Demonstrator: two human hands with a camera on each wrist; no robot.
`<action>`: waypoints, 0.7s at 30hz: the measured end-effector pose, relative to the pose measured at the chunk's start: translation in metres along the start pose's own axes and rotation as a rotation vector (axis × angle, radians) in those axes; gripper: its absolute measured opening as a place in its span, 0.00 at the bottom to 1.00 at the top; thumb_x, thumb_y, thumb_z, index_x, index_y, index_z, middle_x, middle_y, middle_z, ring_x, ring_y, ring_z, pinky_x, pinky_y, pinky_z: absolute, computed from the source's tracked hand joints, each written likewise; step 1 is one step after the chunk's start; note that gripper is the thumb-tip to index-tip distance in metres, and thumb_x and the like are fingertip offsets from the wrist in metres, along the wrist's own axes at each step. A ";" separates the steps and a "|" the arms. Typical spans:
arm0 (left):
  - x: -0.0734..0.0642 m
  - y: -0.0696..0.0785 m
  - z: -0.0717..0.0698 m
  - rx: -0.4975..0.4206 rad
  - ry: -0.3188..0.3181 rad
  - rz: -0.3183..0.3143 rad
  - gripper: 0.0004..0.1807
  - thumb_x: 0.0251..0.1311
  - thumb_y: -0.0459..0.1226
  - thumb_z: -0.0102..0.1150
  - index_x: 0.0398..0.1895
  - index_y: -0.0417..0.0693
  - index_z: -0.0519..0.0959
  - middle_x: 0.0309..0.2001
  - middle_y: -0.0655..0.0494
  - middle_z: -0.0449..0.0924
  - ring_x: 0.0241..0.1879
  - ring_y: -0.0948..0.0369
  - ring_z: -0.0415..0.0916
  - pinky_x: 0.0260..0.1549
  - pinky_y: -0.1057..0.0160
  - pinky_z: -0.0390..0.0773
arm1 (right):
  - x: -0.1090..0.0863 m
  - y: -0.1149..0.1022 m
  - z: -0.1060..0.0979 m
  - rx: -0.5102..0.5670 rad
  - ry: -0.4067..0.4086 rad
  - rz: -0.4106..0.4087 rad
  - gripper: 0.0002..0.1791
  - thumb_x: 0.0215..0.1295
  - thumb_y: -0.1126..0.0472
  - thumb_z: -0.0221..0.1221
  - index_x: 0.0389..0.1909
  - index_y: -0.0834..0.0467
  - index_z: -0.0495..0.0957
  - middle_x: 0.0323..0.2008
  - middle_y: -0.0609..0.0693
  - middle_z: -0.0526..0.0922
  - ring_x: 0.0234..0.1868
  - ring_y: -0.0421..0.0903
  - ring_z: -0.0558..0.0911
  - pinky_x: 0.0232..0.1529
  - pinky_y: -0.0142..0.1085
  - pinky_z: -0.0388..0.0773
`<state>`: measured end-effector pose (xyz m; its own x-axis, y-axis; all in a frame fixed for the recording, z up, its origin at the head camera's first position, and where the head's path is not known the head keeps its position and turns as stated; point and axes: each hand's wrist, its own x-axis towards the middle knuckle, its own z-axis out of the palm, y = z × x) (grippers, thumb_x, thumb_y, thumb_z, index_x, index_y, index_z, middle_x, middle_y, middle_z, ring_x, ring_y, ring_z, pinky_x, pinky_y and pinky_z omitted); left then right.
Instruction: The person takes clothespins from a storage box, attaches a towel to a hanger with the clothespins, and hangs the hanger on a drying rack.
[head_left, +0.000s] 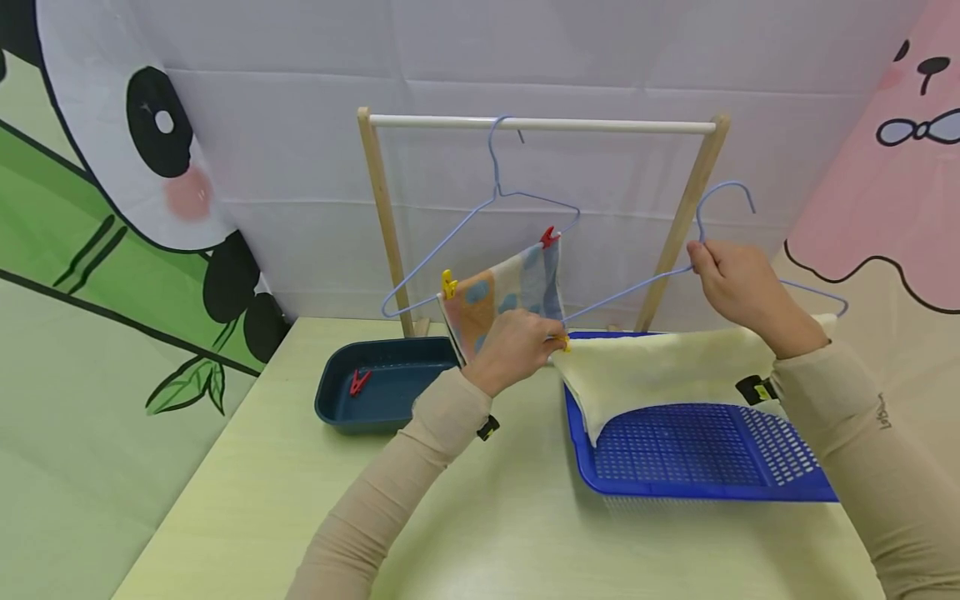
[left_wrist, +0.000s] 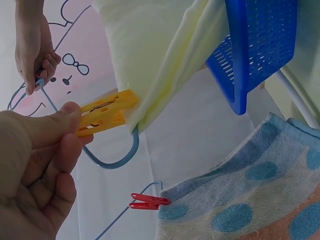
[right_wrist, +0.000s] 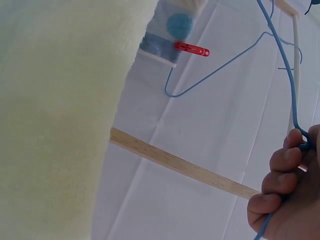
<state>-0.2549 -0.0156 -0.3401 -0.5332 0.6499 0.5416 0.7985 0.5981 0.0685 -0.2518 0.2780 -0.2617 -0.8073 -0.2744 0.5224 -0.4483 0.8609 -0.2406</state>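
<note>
My right hand grips a blue wire hanger just below its hook, out in front of the rack's right post. Over the hanger's lower bar hangs a pale yellow towel. My left hand pinches a yellow clothespin between thumb and fingers at the towel's left corner, beside the hanger's bent end. In the head view the left hand covers most of that clothespin. Behind the left hand a patterned towel hangs from a second blue hanger, held by a yellow clothespin and a red one.
A wooden rack with a white rod stands at the back and carries the second hanger. Beneath the yellow towel sits a blue plastic basket. On the left a dark teal tray holds a red clothespin. All stand on a pale table.
</note>
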 end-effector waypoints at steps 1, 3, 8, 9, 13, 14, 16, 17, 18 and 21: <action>0.000 0.000 0.000 0.004 0.001 0.000 0.03 0.56 0.39 0.66 0.32 0.52 0.86 0.29 0.63 0.85 0.24 0.65 0.79 0.21 0.69 0.73 | 0.000 0.000 0.000 0.001 0.000 0.000 0.24 0.77 0.57 0.37 0.26 0.66 0.74 0.28 0.65 0.80 0.30 0.62 0.77 0.34 0.54 0.70; 0.000 0.000 0.000 0.009 0.003 0.001 0.03 0.56 0.39 0.66 0.32 0.52 0.86 0.29 0.63 0.85 0.25 0.65 0.80 0.22 0.68 0.74 | 0.000 -0.001 -0.001 -0.001 0.000 -0.003 0.25 0.77 0.57 0.37 0.26 0.66 0.74 0.28 0.65 0.80 0.30 0.62 0.77 0.34 0.54 0.70; 0.000 0.001 -0.001 0.011 0.003 0.003 0.03 0.56 0.39 0.66 0.32 0.52 0.86 0.29 0.62 0.85 0.26 0.64 0.80 0.22 0.67 0.74 | 0.000 -0.001 -0.001 -0.001 -0.001 0.002 0.25 0.77 0.56 0.37 0.27 0.66 0.74 0.27 0.64 0.79 0.29 0.61 0.76 0.33 0.53 0.69; 0.000 0.001 -0.001 0.015 0.002 0.002 0.03 0.56 0.39 0.66 0.32 0.52 0.86 0.29 0.62 0.85 0.25 0.64 0.80 0.22 0.68 0.74 | 0.000 -0.001 -0.001 -0.002 0.002 0.005 0.25 0.77 0.56 0.37 0.28 0.66 0.74 0.27 0.64 0.79 0.29 0.61 0.76 0.34 0.53 0.69; 0.001 0.000 -0.001 0.031 -0.012 -0.012 0.04 0.57 0.40 0.66 0.33 0.53 0.87 0.29 0.63 0.85 0.22 0.66 0.78 0.19 0.70 0.71 | 0.000 -0.002 -0.002 0.003 0.008 0.011 0.25 0.77 0.56 0.37 0.28 0.66 0.75 0.29 0.65 0.80 0.30 0.62 0.77 0.34 0.54 0.69; 0.001 0.000 -0.001 0.036 -0.018 -0.017 0.04 0.57 0.41 0.66 0.33 0.54 0.87 0.29 0.63 0.85 0.21 0.67 0.76 0.18 0.70 0.70 | 0.000 -0.002 -0.002 0.004 0.010 0.011 0.25 0.77 0.56 0.37 0.28 0.66 0.75 0.29 0.65 0.80 0.31 0.62 0.77 0.35 0.54 0.69; 0.001 0.001 -0.002 0.045 -0.028 -0.024 0.05 0.56 0.42 0.66 0.33 0.54 0.87 0.28 0.63 0.85 0.19 0.67 0.74 0.16 0.71 0.67 | 0.000 -0.002 -0.002 0.005 0.011 0.009 0.25 0.77 0.57 0.37 0.28 0.67 0.75 0.29 0.65 0.80 0.31 0.63 0.77 0.34 0.55 0.69; 0.001 0.001 -0.002 0.051 -0.032 -0.027 0.05 0.56 0.43 0.66 0.34 0.55 0.87 0.28 0.63 0.84 0.18 0.67 0.73 0.15 0.71 0.67 | 0.000 -0.002 -0.002 0.007 0.015 0.009 0.25 0.77 0.57 0.37 0.27 0.66 0.75 0.30 0.65 0.80 0.31 0.63 0.77 0.35 0.55 0.69; 0.001 0.001 -0.002 0.059 -0.035 -0.030 0.06 0.56 0.44 0.66 0.34 0.55 0.87 0.28 0.63 0.84 0.18 0.68 0.72 0.15 0.71 0.66 | 0.000 -0.002 -0.002 0.008 0.015 0.008 0.25 0.77 0.57 0.37 0.27 0.66 0.75 0.30 0.65 0.80 0.31 0.63 0.77 0.34 0.55 0.69; 0.001 0.001 -0.002 0.064 -0.042 -0.047 0.07 0.56 0.44 0.66 0.35 0.54 0.87 0.28 0.62 0.84 0.20 0.67 0.73 0.16 0.71 0.68 | 0.001 -0.002 -0.002 0.010 0.012 0.004 0.25 0.77 0.57 0.37 0.27 0.66 0.75 0.29 0.65 0.80 0.30 0.62 0.77 0.34 0.54 0.69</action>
<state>-0.2539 -0.0152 -0.3377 -0.5818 0.6388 0.5034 0.7536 0.6562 0.0382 -0.2505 0.2772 -0.2590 -0.8045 -0.2657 0.5312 -0.4490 0.8575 -0.2511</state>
